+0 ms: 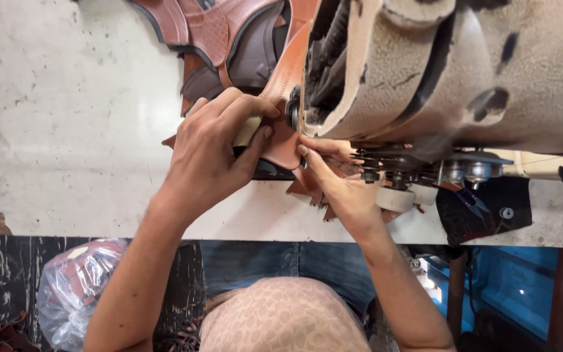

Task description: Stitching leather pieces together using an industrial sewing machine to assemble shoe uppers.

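At the centre of the frame, just above the near edge of the worn white worktable (66, 130), my left hand (213, 153) is closed on a tan, curved strip of stitched leather (285, 78). Thumb and fingers pinch its lower end together with a small pale yellowish tool whose shape I cannot make out. The strip's long axis runs from my grip up and slightly right toward the top of the frame, hugging the left face of the scuffed beige sewing machine (464, 72). It is smooth, orange-brown, with a line of stitching along its edge, and widens into a flap where I hold it. My right hand (340, 182) lies just right of it, fingers together, fingertips pressing the flap beside the machine's dark metal parts. Darker brown leather pieces (210, 32) are piled at upper centre.
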